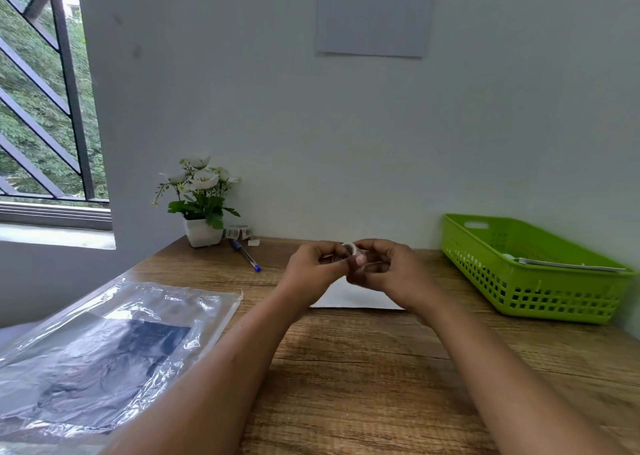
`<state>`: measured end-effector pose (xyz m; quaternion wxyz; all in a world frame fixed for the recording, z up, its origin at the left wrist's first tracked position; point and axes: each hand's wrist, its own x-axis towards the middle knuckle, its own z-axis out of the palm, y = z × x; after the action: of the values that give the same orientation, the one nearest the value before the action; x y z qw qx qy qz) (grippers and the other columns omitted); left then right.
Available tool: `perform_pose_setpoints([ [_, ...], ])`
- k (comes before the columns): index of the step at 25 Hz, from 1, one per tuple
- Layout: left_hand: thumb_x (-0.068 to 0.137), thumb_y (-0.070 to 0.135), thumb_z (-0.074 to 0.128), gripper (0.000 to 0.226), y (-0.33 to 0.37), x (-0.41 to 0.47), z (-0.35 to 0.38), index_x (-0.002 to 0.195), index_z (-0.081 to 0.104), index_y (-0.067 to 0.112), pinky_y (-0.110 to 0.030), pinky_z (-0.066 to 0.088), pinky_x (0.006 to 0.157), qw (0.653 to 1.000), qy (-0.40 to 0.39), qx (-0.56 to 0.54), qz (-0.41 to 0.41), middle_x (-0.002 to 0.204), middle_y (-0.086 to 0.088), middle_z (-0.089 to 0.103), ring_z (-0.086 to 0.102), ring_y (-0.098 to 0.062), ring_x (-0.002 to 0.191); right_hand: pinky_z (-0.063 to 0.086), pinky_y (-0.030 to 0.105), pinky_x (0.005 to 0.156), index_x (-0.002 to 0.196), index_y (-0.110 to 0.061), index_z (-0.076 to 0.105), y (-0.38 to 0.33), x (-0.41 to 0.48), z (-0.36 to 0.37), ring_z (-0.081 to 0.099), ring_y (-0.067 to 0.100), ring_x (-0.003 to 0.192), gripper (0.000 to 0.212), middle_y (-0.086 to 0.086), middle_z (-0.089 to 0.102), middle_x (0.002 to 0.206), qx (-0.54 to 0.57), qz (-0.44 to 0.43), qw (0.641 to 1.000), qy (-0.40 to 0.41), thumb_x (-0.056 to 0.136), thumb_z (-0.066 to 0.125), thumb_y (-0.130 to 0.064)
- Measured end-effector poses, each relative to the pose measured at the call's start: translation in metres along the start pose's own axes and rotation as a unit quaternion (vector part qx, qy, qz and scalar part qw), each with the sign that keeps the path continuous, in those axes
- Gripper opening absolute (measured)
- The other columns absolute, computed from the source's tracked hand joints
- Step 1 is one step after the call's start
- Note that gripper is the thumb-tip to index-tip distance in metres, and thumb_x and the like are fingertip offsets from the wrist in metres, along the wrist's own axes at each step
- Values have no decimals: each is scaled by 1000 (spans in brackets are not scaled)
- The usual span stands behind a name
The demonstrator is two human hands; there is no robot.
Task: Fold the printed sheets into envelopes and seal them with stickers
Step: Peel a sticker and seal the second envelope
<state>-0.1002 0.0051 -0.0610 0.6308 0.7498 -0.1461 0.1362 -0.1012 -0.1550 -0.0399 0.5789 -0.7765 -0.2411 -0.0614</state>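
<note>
Head view is showing both of my hands raised together above the wooden desk (346,368). My left hand (311,269) and my right hand (384,269) are meeting at the fingertips, and between them I am pinching a small roll of stickers (349,248), whitish and ring-shaped, with my fingers curled tightly around it. A thin strip is trailing off toward my right fingers, though it is too small to make out clearly. Under my hands a white sheet (353,297) is lying flat on the desk. To my right a green basket (533,274) is sitting with paper inside it. To my left a clear plastic bag (114,350) is lying with something dark in it. At the back a potted flower (201,205), a blue pen (246,255) and another small roll (239,232) are resting near the wall.
</note>
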Motion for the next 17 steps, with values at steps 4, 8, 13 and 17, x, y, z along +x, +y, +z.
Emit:
perform_pose_setpoints([
  [4, 78, 33, 75, 23, -1, -2, 5, 97, 75, 21, -33, 49, 97, 998, -27, 57, 30, 105, 3, 72, 64, -12, 106, 57, 26, 78, 101, -17, 63, 0, -1, -5, 70, 17, 80, 42, 10, 72, 90, -5, -19, 1000, 13, 67, 80, 2],
  [8, 88, 18, 66, 20, 3, -5, 6, 106, 73, 19, -15, 44, 82, 994, -15, 99, 42, 105, 4, 71, 62, -10, 102, 58, 28, 74, 96, -18, 60, -1, -1, -7, 71, 15, 75, 40, 7, 73, 84, -44, -38, 998, 34, 66, 82, -1],
  [13, 84, 35, 68, 13, 0, -3, 5, 96, 74, 36, -40, 54, 90, 998, 5, 64, 8, 96, 1, 73, 67, -16, 95, 52, 15, 65, 85, -24, 60, -3, -3, -1, 71, 9, 71, 32, 4, 73, 81, -64, -85, 992, 62, 70, 80, -5],
  [17, 84, 34, 68, 12, -3, 0, 6, 93, 75, 32, -46, 52, 93, 1000, 21, 15, -6, 98, -5, 73, 68, -21, 98, 51, 12, 65, 85, -24, 61, -4, -3, 1, 70, 3, 70, 29, -2, 73, 79, -77, -117, 987, 77, 73, 78, -4],
])
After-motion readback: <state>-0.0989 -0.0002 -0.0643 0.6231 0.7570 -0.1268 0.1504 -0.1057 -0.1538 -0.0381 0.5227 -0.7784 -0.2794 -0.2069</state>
